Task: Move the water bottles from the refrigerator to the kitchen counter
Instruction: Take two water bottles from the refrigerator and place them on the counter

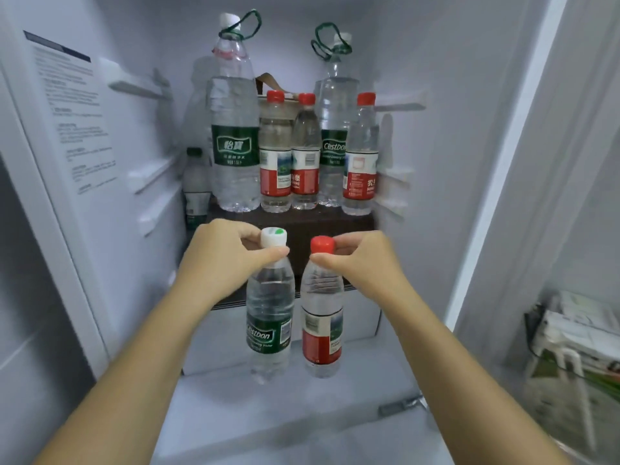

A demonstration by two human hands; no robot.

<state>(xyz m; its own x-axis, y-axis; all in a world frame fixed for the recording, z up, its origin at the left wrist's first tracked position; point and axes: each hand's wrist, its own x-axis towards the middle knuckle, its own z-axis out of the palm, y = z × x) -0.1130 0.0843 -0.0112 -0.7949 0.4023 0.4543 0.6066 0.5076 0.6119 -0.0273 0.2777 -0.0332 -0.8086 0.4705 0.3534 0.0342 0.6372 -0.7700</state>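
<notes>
My left hand (pixel 221 253) pinches the green-label bottle (pixel 268 317) by its neck; my right hand (pixel 362 260) pinches the red-label bottle (pixel 322 317), both hanging before the refrigerator shelf (pixel 335 223).

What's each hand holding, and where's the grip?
Left hand pinches the green-label water bottle at its white cap; right hand pinches the red-label water bottle at its red cap.

A dark brown shelf (pixel 335 224) inside the refrigerator (pixel 419 62) carries five upright water bottles in a row. From the left stand a tall green-label bottle (pixel 235 146), a first red-capped bottle (pixel 275 162) just beside a second red-capped bottle (pixel 305 162), a second tall green-label bottle (pixel 333 129) set slightly back, and a third red-capped bottle (pixel 360 156) at the right edge.
</notes>
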